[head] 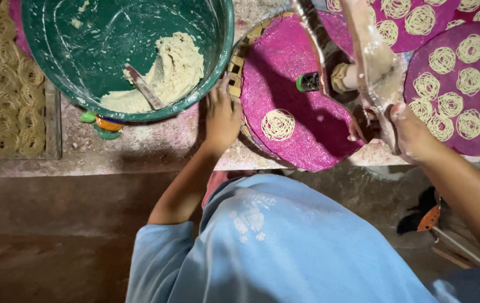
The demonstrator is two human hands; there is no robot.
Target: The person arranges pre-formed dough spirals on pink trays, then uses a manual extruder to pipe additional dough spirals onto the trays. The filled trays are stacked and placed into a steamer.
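Sitting on the dusty surface, a large round green plastic basin holds a mound of pale dough with one flat spatula stuck in it. Just right of it lies a round magenta woven mat bearing one coil of pale noodle strands. The left hand, fingers spread flat, presses that mat's left edge. The right hand is closed on the dough-smeared press handle above the mat.
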